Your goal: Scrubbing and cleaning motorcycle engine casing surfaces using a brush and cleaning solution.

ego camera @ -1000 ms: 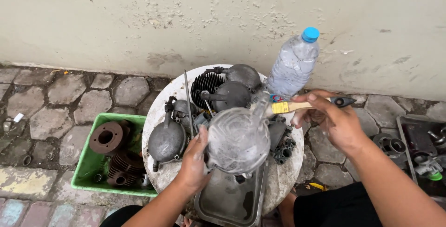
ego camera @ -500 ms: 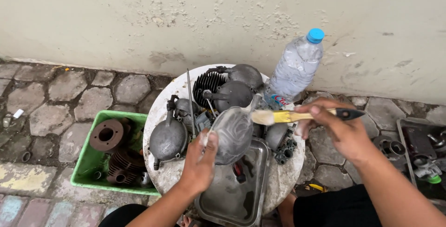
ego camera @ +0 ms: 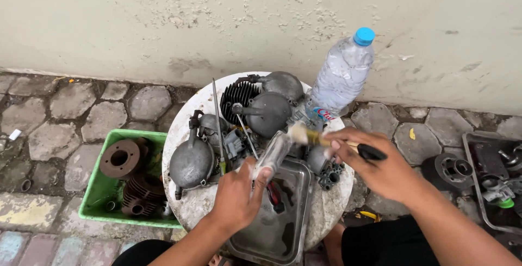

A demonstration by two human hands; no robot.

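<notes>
Grey metal engine cover, dome-shaped and seen edge-on (ego camera: pixel 273 154): I hold it tilted over the rectangular steel tray (ego camera: pixel 288 228), my left hand (ego camera: pixel 236 198) closed round its lower edge with the thumb pressed on the face. My right hand (ego camera: pixel 375 162) is closed on the black handle of a wooden paintbrush with pale bristles (ego camera: pixel 321 140), and the bristle tip meets the upper end of the cover. The step in hand, as I judge it, is brushing the cover clean above the tray, so that what runs off is caught there. The next move calls for a firm left grip, short strokes of the brush, and a turn of the cover to bring an unbrushed face upward; it should stay over the tray throughout.

Beyond my hands, on the round white table (ego camera: pixel 187 113), lie a grey rounded casing with a spout (ego camera: pixel 191 162), two further dark domed covers (ego camera: pixel 269 111), a black finned cylinder part (ego camera: pixel 237 94), a long thin metal rod (ego camera: pixel 217 124) and a small black toothed piece (ego camera: pixel 330 176). A clear plastic bottle with a blue cap (ego camera: pixel 342 75) stands at the table's far edge by the plastered wall (ego camera: pixel 163 21). Left of the table, on the cobbled ground (ego camera: pixel 81 113), a green plastic crate (ego camera: pixel 98 190) holds rusty finned cylinders (ego camera: pixel 120 158). A dark tray of parts (ego camera: pixel 489 162) lies at the right.
</notes>
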